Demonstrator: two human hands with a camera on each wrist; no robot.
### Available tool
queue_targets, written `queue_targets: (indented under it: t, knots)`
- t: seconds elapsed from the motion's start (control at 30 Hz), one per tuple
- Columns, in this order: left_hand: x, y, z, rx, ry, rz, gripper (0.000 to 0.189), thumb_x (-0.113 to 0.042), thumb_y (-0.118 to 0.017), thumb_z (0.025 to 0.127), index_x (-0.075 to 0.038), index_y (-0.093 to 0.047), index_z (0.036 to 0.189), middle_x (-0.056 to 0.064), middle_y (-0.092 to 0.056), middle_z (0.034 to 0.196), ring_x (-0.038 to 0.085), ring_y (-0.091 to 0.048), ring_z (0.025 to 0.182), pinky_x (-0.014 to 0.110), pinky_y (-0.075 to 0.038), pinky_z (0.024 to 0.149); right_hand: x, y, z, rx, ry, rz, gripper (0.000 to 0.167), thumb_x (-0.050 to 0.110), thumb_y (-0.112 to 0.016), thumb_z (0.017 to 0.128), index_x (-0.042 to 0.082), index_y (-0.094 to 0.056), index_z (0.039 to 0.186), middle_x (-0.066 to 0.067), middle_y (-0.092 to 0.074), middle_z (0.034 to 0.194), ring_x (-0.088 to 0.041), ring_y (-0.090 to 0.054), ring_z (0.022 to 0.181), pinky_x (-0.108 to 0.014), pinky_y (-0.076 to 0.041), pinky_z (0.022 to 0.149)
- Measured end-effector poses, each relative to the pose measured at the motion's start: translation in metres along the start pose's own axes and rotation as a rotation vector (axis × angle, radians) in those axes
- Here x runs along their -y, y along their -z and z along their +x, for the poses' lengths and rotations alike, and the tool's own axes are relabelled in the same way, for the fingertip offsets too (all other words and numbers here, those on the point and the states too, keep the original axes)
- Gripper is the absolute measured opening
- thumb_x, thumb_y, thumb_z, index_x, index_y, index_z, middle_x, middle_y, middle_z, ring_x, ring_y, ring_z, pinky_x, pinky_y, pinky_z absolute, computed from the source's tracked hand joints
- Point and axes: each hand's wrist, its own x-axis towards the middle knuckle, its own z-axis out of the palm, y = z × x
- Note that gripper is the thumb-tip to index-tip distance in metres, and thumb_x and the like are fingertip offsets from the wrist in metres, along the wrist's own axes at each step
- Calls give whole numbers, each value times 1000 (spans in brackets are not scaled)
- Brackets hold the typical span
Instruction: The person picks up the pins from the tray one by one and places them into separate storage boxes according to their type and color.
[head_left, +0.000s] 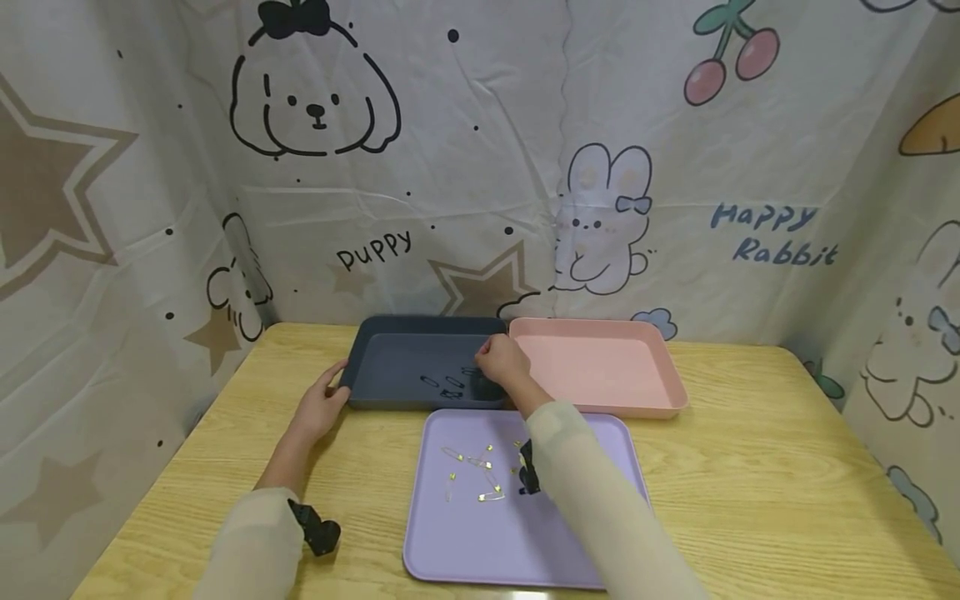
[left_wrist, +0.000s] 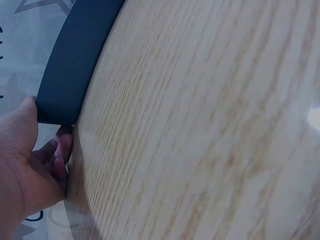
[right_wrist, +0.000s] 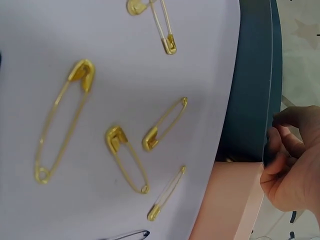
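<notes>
1. The lilac tray [head_left: 450,542], set toward the near edge of the surface [head_left: 750,467], is crossed by the right sleeve [head_left: 600,492]; its load could be swept aside if the sleeve is lowered.
2. The charcoal tray [head_left: 390,367], by the surface's far edge, is gripped at its near-left corner by the left hand [head_left: 321,406], thumb and fingers bent round it; by a hard push, the pink tray [head_left: 592,367] could be shoved.
3. The right hand [head_left: 504,360] is held at the charcoal tray's right end, fingers curled together; whether anything is pinched cannot be told. Anything held could be misplaced by a release too far right.
4. Gold safety pins [right_wrist: 85,72] are spread in the lilac tray, black safety pins [head_left: 429,381] in the charcoal one; neighbours could be hooked through crowding.
</notes>
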Motion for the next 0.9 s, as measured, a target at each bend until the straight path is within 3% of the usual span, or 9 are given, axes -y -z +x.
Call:
queue_targets:
  t: [0.33,0.57,0.9]
  knots:
    - [0,0,-2,11,5,-14,55,-20,-37,98,-19,-19,151,27,-39,137,34,-41,115,43,-36,89,-5,13,-5,-14,112,69,22,22,-57,87,6,-70,96,-6,-68,99,-19,-60,85,-34,-48,78]
    - [-1,1,-4,16,-5,-8,55,-20,-37,99,-19,-18,151,28,-39,137,34,-43,114,40,-38,86,-7,23,-13,-15,178,95,19,21,-61,87,3,-68,92,-8,-67,92,-19,-57,79,-30,-46,72]
    - [-3,1,-3,24,-5,-11,55,-21,-37,99,-19,-18,151,28,-40,137,35,-43,118,44,-37,91,-22,35,-33,34,185,68,18,23,-63,87,6,-67,89,-5,-65,86,-16,-55,77,-29,-45,70]
